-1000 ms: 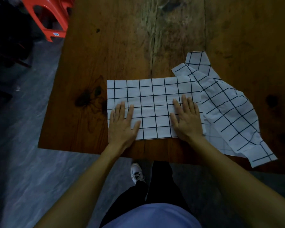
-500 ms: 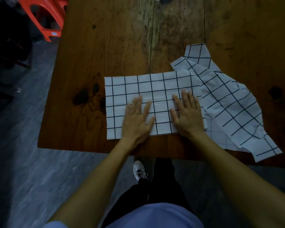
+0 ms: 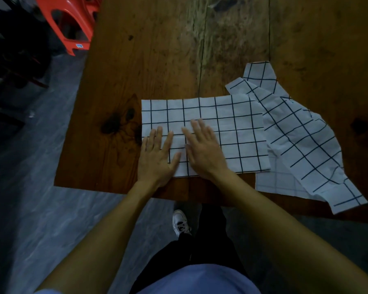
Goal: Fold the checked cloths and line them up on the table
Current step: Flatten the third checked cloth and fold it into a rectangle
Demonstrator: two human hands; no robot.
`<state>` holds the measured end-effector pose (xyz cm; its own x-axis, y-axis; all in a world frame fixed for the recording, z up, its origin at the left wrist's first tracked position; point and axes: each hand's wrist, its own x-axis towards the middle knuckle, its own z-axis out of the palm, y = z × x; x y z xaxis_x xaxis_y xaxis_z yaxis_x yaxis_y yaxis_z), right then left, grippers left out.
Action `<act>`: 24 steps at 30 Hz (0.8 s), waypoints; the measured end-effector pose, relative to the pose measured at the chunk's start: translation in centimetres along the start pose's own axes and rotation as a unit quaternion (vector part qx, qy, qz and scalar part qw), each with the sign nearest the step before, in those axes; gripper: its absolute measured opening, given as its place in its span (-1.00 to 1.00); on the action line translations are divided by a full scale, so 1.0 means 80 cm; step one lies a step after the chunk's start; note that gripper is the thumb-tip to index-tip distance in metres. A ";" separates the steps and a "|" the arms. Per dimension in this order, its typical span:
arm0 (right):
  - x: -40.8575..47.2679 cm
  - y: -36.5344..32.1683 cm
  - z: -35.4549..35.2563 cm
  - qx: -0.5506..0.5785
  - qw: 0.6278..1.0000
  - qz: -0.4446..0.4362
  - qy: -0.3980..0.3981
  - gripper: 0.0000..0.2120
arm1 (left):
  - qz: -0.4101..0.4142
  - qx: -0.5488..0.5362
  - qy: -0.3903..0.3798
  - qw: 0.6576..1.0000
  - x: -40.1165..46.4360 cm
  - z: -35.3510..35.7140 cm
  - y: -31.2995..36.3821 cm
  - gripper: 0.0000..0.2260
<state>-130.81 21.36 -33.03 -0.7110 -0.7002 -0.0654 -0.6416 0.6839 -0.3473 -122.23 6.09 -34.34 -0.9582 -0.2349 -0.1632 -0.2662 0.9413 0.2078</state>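
Table: worn wood, dark knots, cracked grain, dull sheen. Folded cloth: matt white fabric, black grid, lightly creased. Loose cloth: same fabric, rumpled. Chair: glossy red plastic.

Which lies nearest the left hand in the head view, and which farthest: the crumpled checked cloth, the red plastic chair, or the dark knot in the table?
1. Dark knot, just left of the left hand.
2. Crumpled checked cloth, right.
3. Red plastic chair, far upper left.

Bare counter lies open beyond and left of the flat checked cloth; the rumpled cloth blocks the right side, seemingly overlapping it. A red chair stands off the far-left corner.
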 end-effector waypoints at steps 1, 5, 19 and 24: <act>0.002 -0.006 0.007 0.003 1.000 0.000 -0.024 -0.47 | 0.003 0.000 0.001 1.000 0.000 0.000 0.000 -0.39; -0.016 0.043 0.006 -0.024 0.997 0.066 -0.019 -0.48 | 0.007 -0.015 0.006 1.000 -0.001 -0.001 -0.002 -0.38; -0.064 0.112 -0.040 -0.009 0.988 0.156 0.018 -0.37 | 0.013 -0.019 -0.026 0.999 0.000 -0.011 0.000 -0.36; -0.055 0.060 -0.040 0.041 0.996 0.080 0.029 -0.46 | 0.092 -0.032 0.019 0.995 -0.014 -0.022 0.035 -0.41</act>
<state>-131.70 28.36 -31.43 -0.8186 -0.5696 -0.0730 -0.4956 0.7650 -0.4114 -122.09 8.59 -31.85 -0.9942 -0.0699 -0.0813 -0.0907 0.9524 0.2911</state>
